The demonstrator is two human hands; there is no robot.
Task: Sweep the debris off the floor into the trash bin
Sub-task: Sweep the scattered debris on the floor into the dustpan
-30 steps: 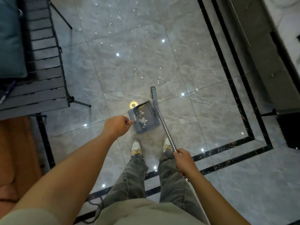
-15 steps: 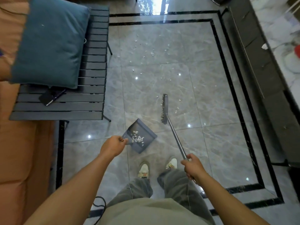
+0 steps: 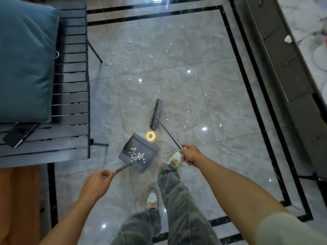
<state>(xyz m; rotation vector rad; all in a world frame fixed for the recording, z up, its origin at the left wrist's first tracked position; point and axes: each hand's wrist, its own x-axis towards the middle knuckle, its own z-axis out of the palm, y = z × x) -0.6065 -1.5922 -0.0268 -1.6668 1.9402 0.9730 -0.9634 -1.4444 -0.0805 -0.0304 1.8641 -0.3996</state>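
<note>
My left hand (image 3: 99, 179) grips the handle of a grey dustpan (image 3: 139, 151), which holds a small heap of white scraps. My right hand (image 3: 190, 153) grips the metal pole of a grey broom (image 3: 156, 114); its black bristles face left, just beyond the dustpan. White debris (image 3: 150, 56) lies scattered over the grey marble floor ahead, with a few bits (image 3: 167, 119) just right of the broom head. No trash bin is in view.
A black slatted bench (image 3: 70, 96) with a teal cushion (image 3: 24, 61) and a dark phone (image 3: 16, 134) stands at left. A dark counter base (image 3: 283, 68) runs along the right. My feet (image 3: 152, 199) stand on the tiles inside a black inlaid border (image 3: 247, 82).
I have stepped forward with my right foot. The broom head and the dustpan have been carried ahead toward the scattered debris, and the view has tilted up a little.
</note>
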